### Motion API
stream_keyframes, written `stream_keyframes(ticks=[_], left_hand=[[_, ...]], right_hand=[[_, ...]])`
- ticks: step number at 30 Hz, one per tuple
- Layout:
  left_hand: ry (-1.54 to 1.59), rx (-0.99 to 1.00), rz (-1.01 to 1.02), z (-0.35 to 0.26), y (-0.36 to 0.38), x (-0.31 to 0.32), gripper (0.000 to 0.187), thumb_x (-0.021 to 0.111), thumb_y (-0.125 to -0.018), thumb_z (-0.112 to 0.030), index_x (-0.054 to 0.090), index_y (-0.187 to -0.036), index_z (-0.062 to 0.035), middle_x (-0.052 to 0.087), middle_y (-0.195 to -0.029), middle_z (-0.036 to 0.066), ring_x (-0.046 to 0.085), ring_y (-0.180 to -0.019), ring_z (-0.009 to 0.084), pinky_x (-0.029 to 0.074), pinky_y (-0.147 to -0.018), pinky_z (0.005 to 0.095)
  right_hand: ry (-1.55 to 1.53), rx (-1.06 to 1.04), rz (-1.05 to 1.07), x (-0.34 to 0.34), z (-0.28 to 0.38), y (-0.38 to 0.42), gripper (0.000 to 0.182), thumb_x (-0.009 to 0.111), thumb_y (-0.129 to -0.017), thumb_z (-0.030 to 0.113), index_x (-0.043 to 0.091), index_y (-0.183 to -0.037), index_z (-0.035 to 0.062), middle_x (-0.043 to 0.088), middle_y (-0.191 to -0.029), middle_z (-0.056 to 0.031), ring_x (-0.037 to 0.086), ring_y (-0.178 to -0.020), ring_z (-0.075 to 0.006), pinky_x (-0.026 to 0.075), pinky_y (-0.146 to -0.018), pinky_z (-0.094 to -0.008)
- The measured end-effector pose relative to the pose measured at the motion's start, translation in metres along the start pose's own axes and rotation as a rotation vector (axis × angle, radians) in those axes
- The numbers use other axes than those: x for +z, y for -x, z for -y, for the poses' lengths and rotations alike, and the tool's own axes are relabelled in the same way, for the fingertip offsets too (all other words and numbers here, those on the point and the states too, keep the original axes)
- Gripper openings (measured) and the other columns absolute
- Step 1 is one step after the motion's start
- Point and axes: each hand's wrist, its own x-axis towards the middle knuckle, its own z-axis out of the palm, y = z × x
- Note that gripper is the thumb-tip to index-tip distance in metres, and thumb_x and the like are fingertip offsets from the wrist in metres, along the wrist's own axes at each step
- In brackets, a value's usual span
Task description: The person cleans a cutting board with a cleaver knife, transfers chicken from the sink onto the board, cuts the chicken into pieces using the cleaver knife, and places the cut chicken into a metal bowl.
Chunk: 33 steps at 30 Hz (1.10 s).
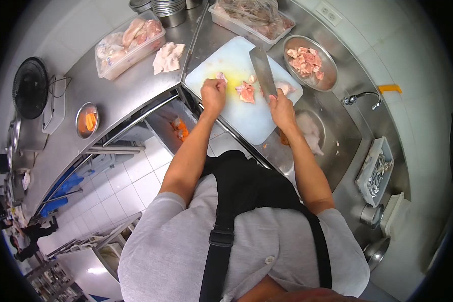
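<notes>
My right hand (282, 109) is closed around the handle of a wide cleaver (262, 70), whose blade points up and left over the white cutting board (256, 123). At the board's left side, my left hand (214, 94) is closed on a small piece of raw meat (221, 77) that shows past its fingers. Between the hands lies a pink chunk of raw meat (245, 92). Paler meat (286, 87) rests at the board's right side, partly behind the blade. A steel bowl (329, 65) of cut meat pieces stands to the right.
Plastic tubs of meat (105, 70) (267, 40) stand behind the board. Pale skin (168, 57) lies on the left counter. A sink (332, 151) holding pale meat is at right, beside a faucet (360, 97). An open bin (161, 123) sits below left.
</notes>
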Motion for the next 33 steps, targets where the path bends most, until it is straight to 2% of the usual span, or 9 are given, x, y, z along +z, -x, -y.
stream_keyframes(ticks=[3, 6, 8, 11, 15, 18, 24, 27, 33], left_hand=[[-0.074, -0.009, 0.377, -0.019, 0.018, 0.017, 0.021, 0.078, -0.082, -0.017, 0.077, -0.092, 0.0015, 0.070, -0.090, 0.025, 0.071, -0.081, 0.0402, 0.058, -0.075, 0.0452], [-0.216, 0.128, 0.270, -0.036, 0.029, 0.031, 0.030, 0.080, -0.080, -0.020, 0.075, -0.101, 0.0003, 0.067, -0.096, 0.025, 0.070, -0.087, 0.0417, 0.058, -0.078, 0.0468], [-0.216, 0.249, 0.264, -0.030, 0.022, 0.036, 0.035, 0.081, -0.079, -0.022, 0.074, -0.105, -0.0002, 0.066, -0.098, 0.025, 0.069, -0.089, 0.0421, 0.058, -0.080, 0.0475], [-0.187, 0.188, 0.334, -0.018, 0.013, 0.025, 0.039, 0.081, -0.079, -0.024, 0.074, -0.111, -0.0030, 0.067, -0.102, 0.020, 0.068, -0.094, 0.0385, 0.056, -0.080, 0.0467], [-0.170, 0.195, 0.344, -0.025, 0.017, 0.013, 0.035, 0.081, -0.079, -0.019, 0.074, -0.108, -0.0006, 0.067, -0.100, 0.023, 0.068, -0.092, 0.0414, 0.057, -0.081, 0.0472], [-0.146, 0.197, 0.299, -0.024, 0.018, 0.020, 0.034, 0.080, -0.080, -0.020, 0.074, -0.107, -0.0004, 0.068, -0.100, 0.022, 0.068, -0.091, 0.0407, 0.056, -0.082, 0.0469], [-0.140, 0.112, 0.336, -0.017, 0.015, 0.015, 0.028, 0.081, -0.080, -0.019, 0.076, -0.099, 0.0012, 0.070, -0.094, 0.021, 0.070, -0.084, 0.0367, 0.057, -0.078, 0.0444], [-0.092, 0.041, 0.303, -0.026, 0.020, -0.005, 0.026, 0.082, -0.078, -0.018, 0.077, -0.095, 0.0018, 0.070, -0.092, 0.020, 0.071, -0.080, 0.0334, 0.057, -0.074, 0.0428], [-0.198, 0.083, 0.381, -0.031, 0.042, -0.030, 0.025, 0.084, -0.076, -0.018, 0.078, -0.094, -0.0017, 0.069, -0.092, 0.017, 0.070, -0.078, 0.0319, 0.057, -0.073, 0.0424]], right_hand=[[0.004, -0.110, -0.052, 0.010, -0.013, 0.003, 0.040, 0.056, -0.103, 0.020, 0.056, -0.132, -0.0064, 0.071, -0.096, -0.0313, 0.068, -0.092, -0.0510, 0.053, -0.082, -0.0570], [0.041, -0.179, -0.048, 0.029, -0.022, 0.002, 0.040, 0.056, -0.103, 0.021, 0.055, -0.135, -0.0034, 0.071, -0.095, -0.0309, 0.068, -0.090, -0.0521, 0.052, -0.081, -0.0584], [0.071, -0.105, 0.016, 0.031, -0.015, 0.004, 0.041, 0.055, -0.103, 0.021, 0.054, -0.137, -0.0013, 0.071, -0.098, -0.0312, 0.067, -0.092, -0.0522, 0.052, -0.083, -0.0587], [0.079, -0.047, 0.083, 0.028, -0.003, 0.007, 0.042, 0.055, -0.103, 0.021, 0.051, -0.140, 0.0009, 0.069, -0.106, -0.0328, 0.066, -0.097, -0.0516, 0.051, -0.085, -0.0590], [0.022, -0.080, 0.021, 0.038, -0.003, 0.002, 0.042, 0.054, -0.103, 0.021, 0.051, -0.139, 0.0004, 0.065, -0.117, -0.0350, 0.065, -0.102, -0.0510, 0.050, -0.088, -0.0589], [0.075, -0.204, -0.109, 0.053, -0.009, -0.006, 0.041, 0.056, -0.103, 0.021, 0.054, -0.137, -0.0026, 0.069, -0.099, -0.0348, 0.066, -0.092, -0.0540, 0.051, -0.081, -0.0593], [0.112, -0.183, 0.067, 0.041, -0.003, -0.017, 0.033, 0.057, -0.102, 0.019, 0.057, -0.126, -0.0036, 0.071, -0.094, -0.0319, 0.067, -0.091, -0.0533, 0.051, -0.080, -0.0597], [0.083, -0.155, 0.039, 0.024, 0.017, -0.020, 0.028, 0.055, -0.103, 0.019, 0.055, -0.120, -0.0033, 0.070, -0.094, -0.0315, 0.067, -0.090, -0.0519, 0.050, -0.079, -0.0607], [-0.192, -0.354, -0.251, -0.019, 0.070, -0.029, 0.023, 0.054, -0.105, 0.017, 0.054, -0.115, -0.0032, 0.070, -0.090, -0.0305, 0.067, -0.085, -0.0518, 0.050, -0.071, -0.0582]])
